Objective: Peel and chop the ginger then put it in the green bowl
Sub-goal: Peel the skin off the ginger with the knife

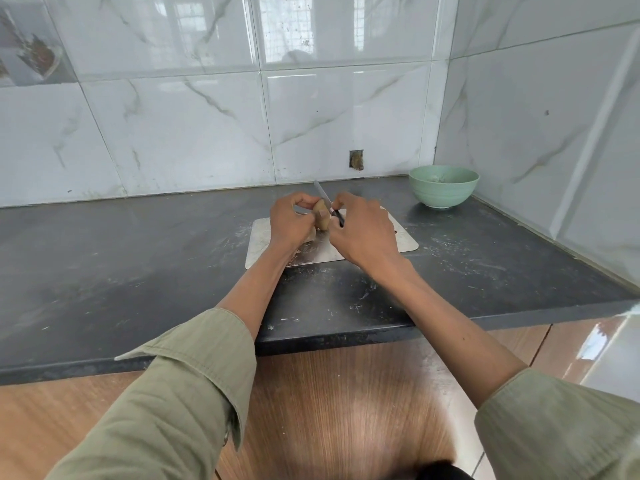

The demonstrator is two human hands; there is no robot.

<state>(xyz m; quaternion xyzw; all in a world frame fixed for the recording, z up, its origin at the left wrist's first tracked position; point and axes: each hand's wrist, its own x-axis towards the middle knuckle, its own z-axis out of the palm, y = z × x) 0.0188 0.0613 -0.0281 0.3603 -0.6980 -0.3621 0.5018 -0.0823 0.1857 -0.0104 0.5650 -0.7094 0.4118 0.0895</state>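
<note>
Both hands work close: left hand point(289, 216) grips ginger point(322, 219), right hand point(362, 230) grips knife point(323, 199); a slip risks cutting the left fingers.

A dark stone countertop point(138, 258) runs along a white marble-patterned tiled wall and into a corner on the right. Its surface is scuffed, with pale streaks, smears and small specks scattered across it, most thickly toward the middle and right. A thin metal cutting board point(403, 242) with rounded corners lies flat on it, near the middle and toward the back. A green bowl point(443, 187) stands upright on the countertop in the back right corner, apart from the board.
</note>
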